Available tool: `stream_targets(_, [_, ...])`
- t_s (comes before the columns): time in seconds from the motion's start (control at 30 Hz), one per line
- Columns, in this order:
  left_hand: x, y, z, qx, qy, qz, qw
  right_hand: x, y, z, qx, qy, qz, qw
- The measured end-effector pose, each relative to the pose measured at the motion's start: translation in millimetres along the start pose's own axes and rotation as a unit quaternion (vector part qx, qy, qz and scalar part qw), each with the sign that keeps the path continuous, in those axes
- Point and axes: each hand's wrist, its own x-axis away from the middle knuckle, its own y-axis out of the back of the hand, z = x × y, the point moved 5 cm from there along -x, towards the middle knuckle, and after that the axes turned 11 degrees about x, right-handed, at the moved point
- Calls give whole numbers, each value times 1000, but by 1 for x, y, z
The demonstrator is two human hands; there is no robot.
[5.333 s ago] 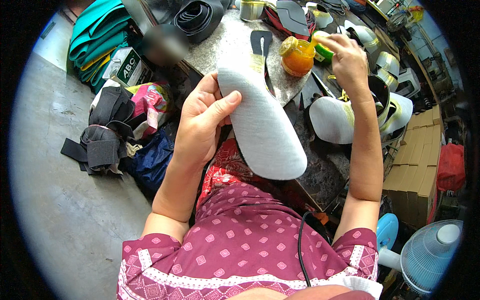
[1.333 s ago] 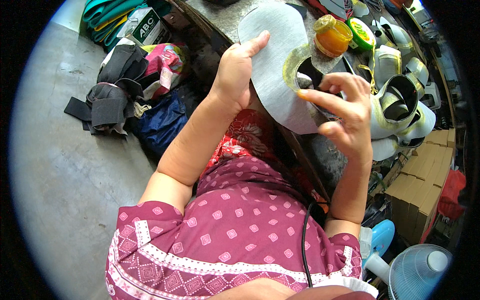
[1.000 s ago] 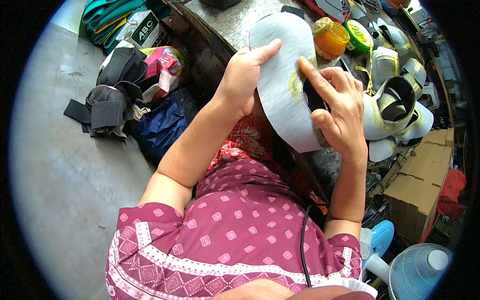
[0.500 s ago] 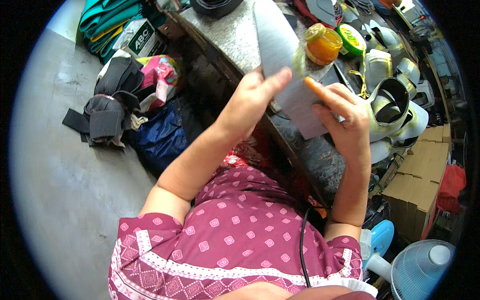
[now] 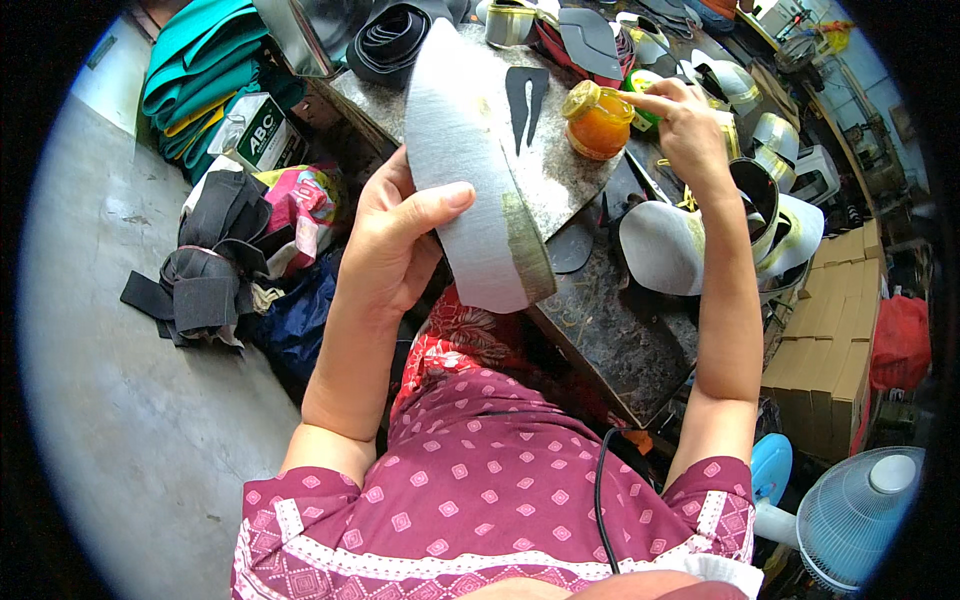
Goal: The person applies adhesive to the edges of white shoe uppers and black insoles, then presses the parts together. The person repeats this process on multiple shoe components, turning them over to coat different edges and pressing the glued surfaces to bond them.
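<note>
My left hand [image 5: 405, 220] grips a long, curved grey sheet piece [image 5: 460, 170], thumb on its face and fingers behind it. A yellowish, wet-looking strip runs along the sheet's lower right edge. My right hand [image 5: 680, 125] is at a glass jar of amber glue [image 5: 600, 125], with a finger stretched out at its smeared mouth. I see no tool in that hand; some of its fingers are curled and partly hidden. Behind the held sheet, a black slotted cutout [image 5: 525, 105] lies on the pale, worn slab [image 5: 575, 190].
Glue-edged grey curved pieces [image 5: 665, 250] crowd the bench's right side. A green round container [image 5: 643, 88] sits behind the jar. Black rolled strip [image 5: 390, 45] lies at the far left of the bench. Cartons [image 5: 820, 350] and a fan [image 5: 865, 515] stand at right, dark bundled strips [image 5: 205, 280] at left.
My right hand has left the sheet and moved up to the jar of glue. My left hand has shifted left with the sheet, whose yellowish strip now shows plainly.
</note>
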Motion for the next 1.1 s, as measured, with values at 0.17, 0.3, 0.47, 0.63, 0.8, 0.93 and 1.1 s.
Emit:
stream_targets(0.17, [-4,11,16,26,8,-48,998,-8,-6,10,61,38,11,997])
stream_targets(0.3, [-5,9,19,85,12,-50,995,-4,13,4,39,6,-57,998])
stream_targets(0.47, [-2,-2,20,100,31,-23,994,10,23,16,84,31,-23,996])
stream_targets(0.63, [-5,-3,31,69,14,-53,996,23,67,34,-168,22,-78,982])
stream_targets(0.8, [-2,-14,41,78,-2,-36,996,43,61,98,-534,81,-6,842])
stream_targets(0.93, [-2,-16,41,88,6,-39,995,61,43,118,-404,46,14,913])
stream_targets(1.1, [-3,-18,50,84,82,-10,993,69,34,123,-405,36,-26,913])
